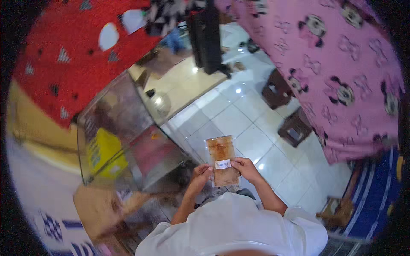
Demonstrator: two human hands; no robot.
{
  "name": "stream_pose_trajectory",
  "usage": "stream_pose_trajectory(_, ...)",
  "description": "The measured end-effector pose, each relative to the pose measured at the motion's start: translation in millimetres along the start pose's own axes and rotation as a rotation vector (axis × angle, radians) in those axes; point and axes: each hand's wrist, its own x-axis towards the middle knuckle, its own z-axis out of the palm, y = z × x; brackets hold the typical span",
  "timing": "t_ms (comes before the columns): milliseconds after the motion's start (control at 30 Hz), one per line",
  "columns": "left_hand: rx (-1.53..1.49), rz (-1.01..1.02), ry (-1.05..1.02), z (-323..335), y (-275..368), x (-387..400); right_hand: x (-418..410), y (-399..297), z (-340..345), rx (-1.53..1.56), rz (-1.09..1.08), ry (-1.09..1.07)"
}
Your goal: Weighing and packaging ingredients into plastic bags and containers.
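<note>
A clear plastic pouch [223, 148] of brown, powdery contents is held upright in front of my chest. Across its middle runs a white label [223, 164] with handwriting on it. My left hand [201, 176] pinches the left edge of the pouch between thumb and fingers. On the opposite edge, my right hand [246, 168] grips it beside the label, thumb towards the front. The top of the pouch stands free above both hands.
To the left stands a glass case [118, 96] with a yellow bag [107, 153] inside. A red patterned cloth [80, 48] and a pink cartoon-print cloth [320, 57] flank the tiled floor [232, 120]. Two brown stools [295, 127] sit by the pink cloth. Beyond is a dark upright object [205, 38].
</note>
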Motion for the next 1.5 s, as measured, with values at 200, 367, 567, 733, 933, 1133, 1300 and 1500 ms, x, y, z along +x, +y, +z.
stream_pose_trajectory(200, -0.016, 0.058, 0.400, 38.9, 7.2, -34.2, 41.6, -19.9, -18.8, -0.205, -0.011, -0.389)
stream_pose_trajectory(367, 0.022, 0.196, 0.566, 47.0, 13.7, -48.2, 51.6, -55.8, -8.2, -0.178, -0.127, -0.591)
stream_pose_trajectory(567, 0.232, 0.326, 0.760, 24.5, 64.3, -64.0, 73.0, -81.2, 33.7, -0.116, -0.208, -0.614)
stream_pose_trajectory(733, 0.189, 0.472, 0.798, -3.3, 95.3, -55.5, 105.6, -87.1, 77.6, -0.070, -0.507, -0.558)
stream_pose_trajectory(933, 0.233, 0.673, 0.813, -41.0, 92.7, -34.7, 107.4, -100.4, 115.3, 0.073, -0.501, -0.528)
stream_pose_trajectory(1133, 0.185, 0.630, 0.799, -35.6, 94.5, -32.9, 114.0, -95.5, 116.3, 0.137, -0.479, -0.549)
stream_pose_trajectory(1300, 0.217, 0.680, 0.819, -20.1, 89.2, -47.6, 99.9, -100.9, 103.9, 0.120, -0.455, -0.631)
stream_pose_trajectory(1500, 0.351, 0.597, 0.958, 12.0, 63.7, -98.3, 60.5, -81.8, 84.9, 0.070, -0.397, -0.725)
